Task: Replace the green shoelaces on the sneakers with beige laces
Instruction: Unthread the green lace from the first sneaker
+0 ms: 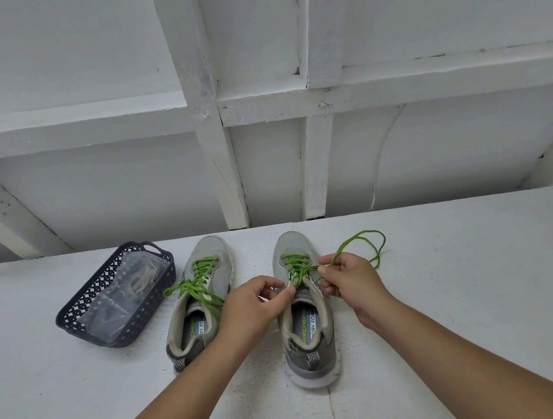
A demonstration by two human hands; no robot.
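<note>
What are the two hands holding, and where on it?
Right hand pinches the green lace near the right sneaker's eyelets; left hand pinches its tongue.

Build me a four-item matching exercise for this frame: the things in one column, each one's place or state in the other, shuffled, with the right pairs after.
Things
1. left sneaker
2. right sneaker
3. dark basket
4. right hand

Places or states
A. holds clear bags at the far left of the white surface
B. pinches a pulled-out length of green lace
C. fully laced, with loose ends and no hand on its laces
D. the shoe both hands are on, the left hand at its tongue

Pairs: 1-C, 2-D, 3-A, 4-B
</note>
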